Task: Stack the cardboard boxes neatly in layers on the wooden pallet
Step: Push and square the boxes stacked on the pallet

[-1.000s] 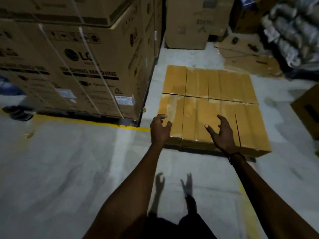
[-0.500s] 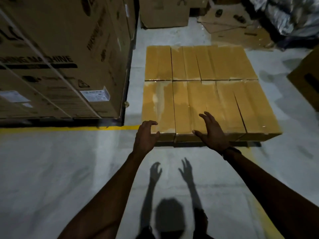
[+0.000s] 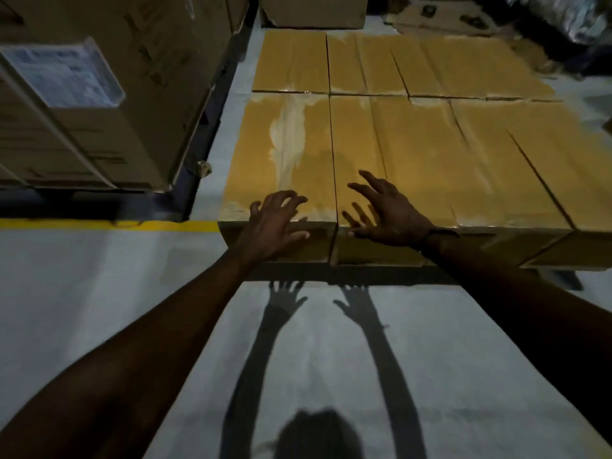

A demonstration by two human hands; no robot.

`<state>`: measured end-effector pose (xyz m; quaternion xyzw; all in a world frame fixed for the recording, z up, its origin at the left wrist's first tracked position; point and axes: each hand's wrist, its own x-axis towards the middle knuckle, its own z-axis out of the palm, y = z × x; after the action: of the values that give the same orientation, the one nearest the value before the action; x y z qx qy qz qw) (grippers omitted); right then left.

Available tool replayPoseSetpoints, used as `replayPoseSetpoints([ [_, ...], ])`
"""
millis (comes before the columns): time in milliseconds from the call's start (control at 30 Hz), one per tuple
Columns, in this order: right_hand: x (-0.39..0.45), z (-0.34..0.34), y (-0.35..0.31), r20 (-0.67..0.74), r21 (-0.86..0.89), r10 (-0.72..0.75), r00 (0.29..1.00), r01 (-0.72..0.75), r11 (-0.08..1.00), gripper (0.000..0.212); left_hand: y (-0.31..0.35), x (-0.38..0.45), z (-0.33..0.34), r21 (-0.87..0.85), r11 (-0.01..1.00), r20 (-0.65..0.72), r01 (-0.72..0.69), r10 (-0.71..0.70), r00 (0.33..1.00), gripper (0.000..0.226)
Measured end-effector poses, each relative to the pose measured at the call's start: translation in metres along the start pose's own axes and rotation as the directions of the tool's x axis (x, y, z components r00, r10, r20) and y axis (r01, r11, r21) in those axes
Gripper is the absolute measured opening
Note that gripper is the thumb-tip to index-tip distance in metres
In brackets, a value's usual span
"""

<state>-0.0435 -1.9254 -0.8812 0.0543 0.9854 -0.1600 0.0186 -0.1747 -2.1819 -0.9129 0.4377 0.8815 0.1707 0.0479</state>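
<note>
I have both hands out over the near edge of the boxes [image 3: 390, 134], which lie flat in one layer, two rows deep, on the pallet [image 3: 347, 276]; only a dark strip of it shows under the front edge. My left hand [image 3: 273, 226] hangs over the near-left box [image 3: 281, 150], fingers spread and slightly curled, gripping nothing; whether it touches the cardboard I cannot tell. My right hand [image 3: 387, 217] is spread over the next box [image 3: 364, 140], fingers straight, also holding nothing. The seam between those two boxes runs between my hands.

What worries me: I judge a push from here could shove one box out of line and open the seam, spoiling the base for the next layer; the pale patch on the left box's top may be slick tape, so a palm could slip. The washer cartons [image 3: 99, 94] stand near on the left, across a strip of floor [image 3: 82, 293], leaving little room.
</note>
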Motion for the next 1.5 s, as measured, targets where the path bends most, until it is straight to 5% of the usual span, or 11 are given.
replayPoseSetpoints([
  [267, 0.04, 0.083, 0.036, 0.061, -0.208, -0.094, 0.994, 0.105, 0.972, 0.11, -0.053, 0.017, 0.079, 0.388, 0.907, -0.062, -0.163, 0.202, 0.977, 0.118],
  [433, 0.041, 0.105, 0.041, -0.146, -0.382, -0.163, 0.976, 0.097, 0.919, 0.088, -0.067, 0.024, 0.096, 0.486, 0.86, -0.158, -0.155, 0.261, 0.952, 0.127],
  [1500, 0.086, 0.1, 0.03, -0.23, -0.37, -0.133, 0.964, 0.04, 0.928, 0.083, -0.084, 0.057, 0.09, 0.488, 0.869, -0.266, -0.083, 0.239, 0.934, 0.125],
])
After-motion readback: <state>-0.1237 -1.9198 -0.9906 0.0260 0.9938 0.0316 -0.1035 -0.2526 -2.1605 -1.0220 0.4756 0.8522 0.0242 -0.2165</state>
